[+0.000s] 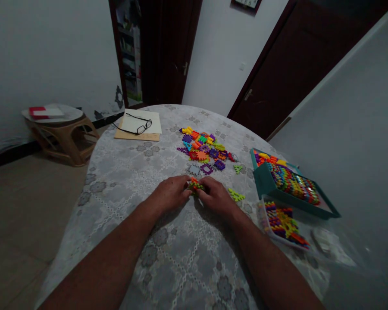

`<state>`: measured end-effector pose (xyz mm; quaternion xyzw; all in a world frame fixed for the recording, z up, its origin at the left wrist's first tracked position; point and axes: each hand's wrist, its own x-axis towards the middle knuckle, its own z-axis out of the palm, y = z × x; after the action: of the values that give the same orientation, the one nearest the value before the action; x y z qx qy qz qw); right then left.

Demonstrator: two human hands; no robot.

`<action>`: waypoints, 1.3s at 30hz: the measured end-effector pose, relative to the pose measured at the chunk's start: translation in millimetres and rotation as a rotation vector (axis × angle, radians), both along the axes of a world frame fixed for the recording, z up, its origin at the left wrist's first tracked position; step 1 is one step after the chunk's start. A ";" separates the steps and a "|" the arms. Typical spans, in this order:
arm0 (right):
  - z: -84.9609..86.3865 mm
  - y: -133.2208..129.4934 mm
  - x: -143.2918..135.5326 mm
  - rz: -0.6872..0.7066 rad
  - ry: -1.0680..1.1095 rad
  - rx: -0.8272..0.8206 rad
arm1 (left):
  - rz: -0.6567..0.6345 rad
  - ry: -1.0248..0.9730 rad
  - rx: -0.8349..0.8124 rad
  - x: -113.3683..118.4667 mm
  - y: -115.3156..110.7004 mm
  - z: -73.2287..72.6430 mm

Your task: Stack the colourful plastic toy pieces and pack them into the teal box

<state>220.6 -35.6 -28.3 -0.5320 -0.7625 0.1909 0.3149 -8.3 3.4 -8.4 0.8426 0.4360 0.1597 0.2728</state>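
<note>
Tablecloth [181, 249] bears glasses [141, 129] and loose pieces [201, 154]; left hand [173, 190] and right hand [217, 195] pinch seemingly joined pieces [195, 185].

Surface [184, 275] is pale grey with darker grey flowers, held piece [195, 185] is orange and lime, pile [201, 155] pretty much rainbow, box [264, 183] teal.

Black eyeglasses [145, 126] on pale paper [155, 122], tan stool [70, 144] bearing red-and-white box [45, 113], dark door [278, 56]

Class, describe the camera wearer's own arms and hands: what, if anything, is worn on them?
The left forearm and right forearm are bare, with no sleeve, watch or bracelet showing. The left hand and right hand are ungloved; a thin ring would be hard to make out.
</note>
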 end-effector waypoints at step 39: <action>-11.7 -2.6 -10.3 -0.032 0.128 0.205 | 0.040 -0.248 -0.163 -5.6 7.0 5.3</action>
<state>210.4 -38.2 -40.0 -0.4958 -0.7479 0.1404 0.4185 -13.9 10.5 -3.1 0.7827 0.4270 0.2319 0.3890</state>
